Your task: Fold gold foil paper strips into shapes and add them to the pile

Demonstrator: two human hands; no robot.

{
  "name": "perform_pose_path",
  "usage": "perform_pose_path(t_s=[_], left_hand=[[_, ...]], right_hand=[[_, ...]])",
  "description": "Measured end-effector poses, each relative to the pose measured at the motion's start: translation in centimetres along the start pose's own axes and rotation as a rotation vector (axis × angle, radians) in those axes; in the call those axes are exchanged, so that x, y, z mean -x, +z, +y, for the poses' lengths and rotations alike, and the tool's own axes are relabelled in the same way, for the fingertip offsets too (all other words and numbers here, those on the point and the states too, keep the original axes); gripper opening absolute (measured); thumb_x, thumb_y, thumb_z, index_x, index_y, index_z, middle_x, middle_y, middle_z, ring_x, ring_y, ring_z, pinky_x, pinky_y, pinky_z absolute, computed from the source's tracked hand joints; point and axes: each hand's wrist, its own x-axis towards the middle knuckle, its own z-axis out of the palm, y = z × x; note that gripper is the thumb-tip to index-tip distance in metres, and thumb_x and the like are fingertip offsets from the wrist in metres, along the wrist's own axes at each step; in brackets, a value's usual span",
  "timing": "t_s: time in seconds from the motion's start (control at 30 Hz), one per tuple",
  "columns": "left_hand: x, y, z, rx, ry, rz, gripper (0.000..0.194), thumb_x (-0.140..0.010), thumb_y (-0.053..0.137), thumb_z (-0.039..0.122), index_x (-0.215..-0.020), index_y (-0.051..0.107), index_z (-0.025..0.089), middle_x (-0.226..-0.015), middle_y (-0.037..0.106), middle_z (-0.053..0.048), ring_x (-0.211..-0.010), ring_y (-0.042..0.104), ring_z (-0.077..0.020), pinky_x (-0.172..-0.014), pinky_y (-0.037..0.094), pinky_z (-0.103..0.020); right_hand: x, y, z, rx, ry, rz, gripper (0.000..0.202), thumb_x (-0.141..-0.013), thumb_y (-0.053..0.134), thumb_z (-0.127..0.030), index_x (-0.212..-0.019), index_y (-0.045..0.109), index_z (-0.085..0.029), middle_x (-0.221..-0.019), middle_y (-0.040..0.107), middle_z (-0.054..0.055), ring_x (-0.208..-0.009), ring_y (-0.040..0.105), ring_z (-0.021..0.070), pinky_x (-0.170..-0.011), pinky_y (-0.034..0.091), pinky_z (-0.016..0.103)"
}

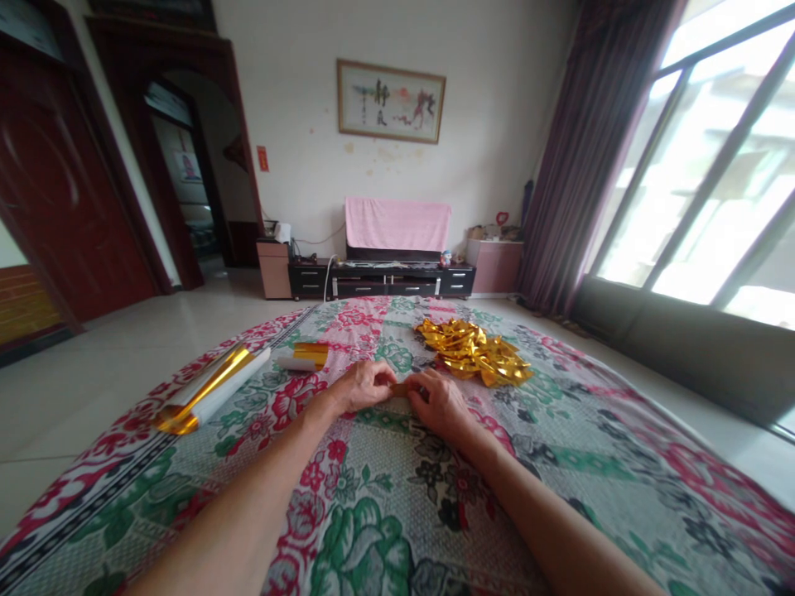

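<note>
Your left hand and right hand pinch opposite ends of a small, dull-gold strip, left of the shiny, crumpled foil pile.

Small gold-brown strip partly hidden by fingertips of left hand and right hand. Forearms cut off by bottom edge. Pink cloth covers most of dark object. Window cut off by right edge, view beyond blurred.

Gold foil pieces, red, green and grey flowered tablecloth
</note>
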Motion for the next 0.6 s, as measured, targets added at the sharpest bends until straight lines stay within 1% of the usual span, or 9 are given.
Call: perform_pose_path(t_s=[0.1, 0.2, 0.33, 0.47, 0.6], left_hand=[[0.3, -0.5, 0.3, 0.010, 0.030, -0.084, 0.021, -0.065, 0.057, 0.022, -0.082, 0.068, 0.015, -0.076, 0.063, -0.001, -0.069, 0.057, -0.0120, -0.061, 0.041, -0.019], [0.4, -1.0, 0.8, -0.040, 0.061, -0.109, 0.021, -0.062, 0.059, 0.020, -0.079, 0.070, 0.016, -0.078, 0.061, -0.001, -0.071, 0.056, -0.0116, -0.063, 0.042, -0.019], [0.5, -1.1, 1.2, -0.063, 0.060, -0.119, 0.020, -0.063, 0.058, 0.020, -0.079, 0.071, 0.017, -0.077, 0.060, -0.001, -0.073, 0.056, -0.0116, -0.065, 0.042, -0.019], [0.5, -1.0, 1.0, -0.063, 0.079, -0.120, 0.021, -0.065, 0.059, 0.022, -0.080, 0.072, 0.019, -0.078, 0.060, -0.001, -0.074, 0.056, -0.0116, -0.067, 0.043, -0.018], [0.5, -1.0, 0.8, -0.035, 0.125, -0.110, 0.019, -0.066, 0.058, 0.019, -0.079, 0.073, 0.019, -0.082, 0.061, -0.002, -0.075, 0.056, -0.0113, -0.070, 0.044, -0.018]], right_hand=[[0.1, -0.1, 0.1, -0.070, -0.023, -0.001, 0.021, -0.067, 0.053, -0.009, -0.084, 0.062, -0.016, -0.075, 0.058, 0.002, -0.066, 0.051, 0.0115, -0.061, 0.036, 0.020], [0.2, -0.2, 0.0, -0.096, -0.006, 0.018, 0.022, -0.062, 0.053, -0.007, -0.081, 0.061, -0.015, -0.073, 0.058, 0.002, -0.065, 0.051, 0.0117, -0.060, 0.037, 0.020], [0.4, -0.4, -0.1, -0.086, 0.006, 0.015, 0.018, -0.065, 0.054, -0.008, -0.078, 0.063, -0.015, -0.074, 0.057, 0.003, -0.066, 0.051, 0.0121, -0.062, 0.038, 0.022], [0.6, -0.4, -0.2, -0.093, -0.055, -0.010, 0.020, -0.068, 0.052, -0.008, -0.079, 0.066, -0.017, -0.075, 0.058, 0.003, -0.072, 0.053, 0.0132, -0.067, 0.040, 0.022], [0.8, -0.5, -0.3, -0.078, -0.101, -0.030, 0.023, -0.073, 0.050, -0.010, -0.083, 0.069, -0.020, -0.078, 0.058, 0.003, -0.075, 0.053, 0.0134, -0.069, 0.041, 0.023]])
